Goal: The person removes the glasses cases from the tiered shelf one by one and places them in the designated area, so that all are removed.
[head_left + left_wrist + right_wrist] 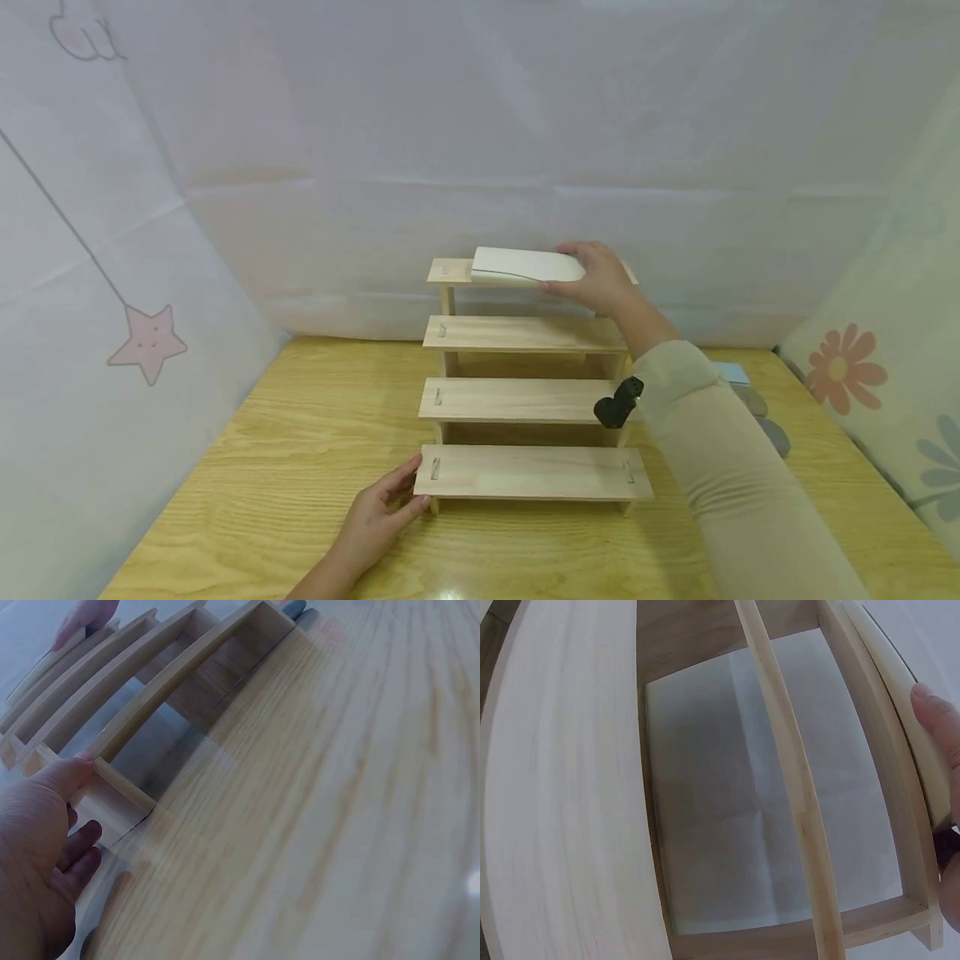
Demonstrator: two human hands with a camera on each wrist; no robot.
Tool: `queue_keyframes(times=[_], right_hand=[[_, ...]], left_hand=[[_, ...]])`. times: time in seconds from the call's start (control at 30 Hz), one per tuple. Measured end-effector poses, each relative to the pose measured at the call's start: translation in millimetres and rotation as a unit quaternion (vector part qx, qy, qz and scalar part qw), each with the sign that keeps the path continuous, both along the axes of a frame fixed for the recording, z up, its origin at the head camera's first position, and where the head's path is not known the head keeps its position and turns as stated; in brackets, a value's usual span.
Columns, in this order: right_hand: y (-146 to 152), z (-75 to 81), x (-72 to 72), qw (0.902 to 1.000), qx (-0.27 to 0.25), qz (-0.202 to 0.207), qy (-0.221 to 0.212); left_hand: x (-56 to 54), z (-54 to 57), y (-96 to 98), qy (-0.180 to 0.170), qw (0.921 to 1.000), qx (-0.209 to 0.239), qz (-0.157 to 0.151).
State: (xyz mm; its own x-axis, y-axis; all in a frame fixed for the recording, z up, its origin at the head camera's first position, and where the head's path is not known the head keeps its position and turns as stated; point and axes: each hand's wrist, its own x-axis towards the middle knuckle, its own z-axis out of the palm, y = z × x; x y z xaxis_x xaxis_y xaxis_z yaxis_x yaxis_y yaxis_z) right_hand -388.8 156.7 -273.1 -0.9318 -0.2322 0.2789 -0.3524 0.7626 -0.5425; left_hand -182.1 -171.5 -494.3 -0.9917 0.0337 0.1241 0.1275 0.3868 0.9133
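A pale wooden stepped rack (525, 402) with several tiers stands on the table. On its top tier lies a flat white booklet-like item (517, 263), slightly lifted along its front edge. My right hand (602, 279) holds the right end of this white item, thumb at the front and fingers behind. In the right wrist view, part of the right hand (941, 735) shows at the right edge, against the item. My left hand (377, 518) grips the left end of the lowest tier (532, 472). The left wrist view shows the left thumb (67, 772) on that tier's corner.
Right of the rack, partly behind my right sleeve (720, 450), lie a light blue flat item (732, 372) and rounded grey pieces (776, 437). A black device (619, 403) juts from the right wrist. Pale cloth walls (495, 108) enclose the wood-grain table (300, 467).
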Motion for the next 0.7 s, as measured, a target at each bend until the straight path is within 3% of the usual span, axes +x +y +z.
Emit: queue_keyframes(times=[0.33, 0.5, 0.7], right_hand=[[1.1, 1.0, 7.9, 0.9988, -0.042, -0.017, 0.014], [7.4, 4.9, 14.0, 0.9981, -0.053, -0.023, 0.023], [22.6, 8.6, 20.9, 0.9974, -0.058, -0.026, 0.033]], left_hand=[[-0.8, -0.6, 1.3, 0.028, 0.9996, -0.002, -0.006], [-2.1, -0.7, 1.5, 0.013, 0.9999, 0.005, 0.000], [-2.6, 0.7, 1.6, 0.021, 0.9997, 0.008, -0.004]])
